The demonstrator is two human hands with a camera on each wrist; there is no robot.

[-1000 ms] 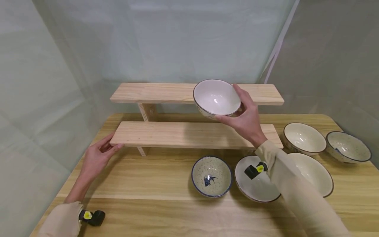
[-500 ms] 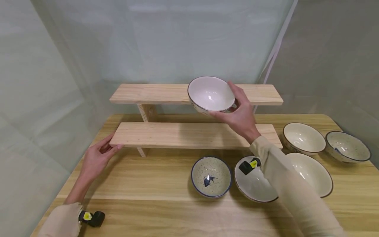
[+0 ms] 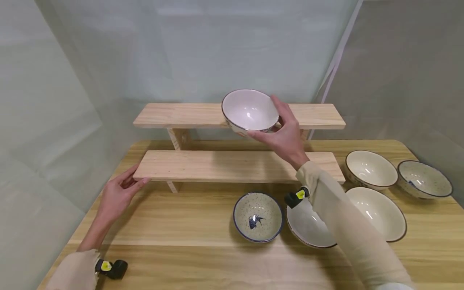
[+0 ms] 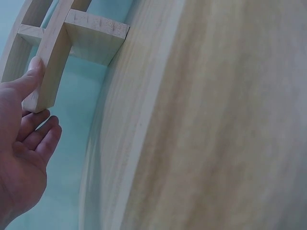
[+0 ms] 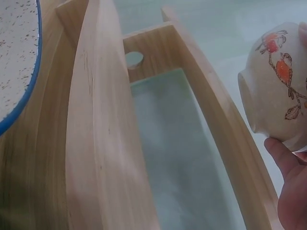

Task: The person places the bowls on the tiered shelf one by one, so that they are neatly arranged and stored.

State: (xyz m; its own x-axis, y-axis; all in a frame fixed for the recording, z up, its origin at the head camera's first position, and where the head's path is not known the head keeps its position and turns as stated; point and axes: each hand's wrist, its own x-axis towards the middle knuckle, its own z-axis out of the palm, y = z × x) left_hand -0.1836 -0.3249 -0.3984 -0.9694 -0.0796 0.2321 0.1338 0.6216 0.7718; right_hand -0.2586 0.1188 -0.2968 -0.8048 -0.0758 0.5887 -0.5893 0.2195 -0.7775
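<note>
My right hand (image 3: 286,139) grips a white bowl (image 3: 250,109) with a dark rim by its right side, thumb at the front. The bowl is held in front of and above the upper board (image 3: 181,115) of a two-tier wooden shelf. Orange birds on a branch decorate the bowl's outside (image 5: 283,72) in the right wrist view. My left hand (image 3: 117,195) holds the left end of the lower board (image 3: 232,166). Its thumb lies against the board in the left wrist view, and the other fingers (image 4: 41,134) curl near the board's end.
Before the shelf stand a speckled bowl (image 3: 258,217) with a blue fish and a white bowl (image 3: 308,225), partly behind my right sleeve. More bowls sit on the right: a cream one (image 3: 371,169), a speckled one (image 3: 425,179) and a wide one (image 3: 377,213). Pale cloth walls surround the table.
My right hand has carried the white bowl to the left and slightly up, across the upper board. My left hand stays at the shelf end.
</note>
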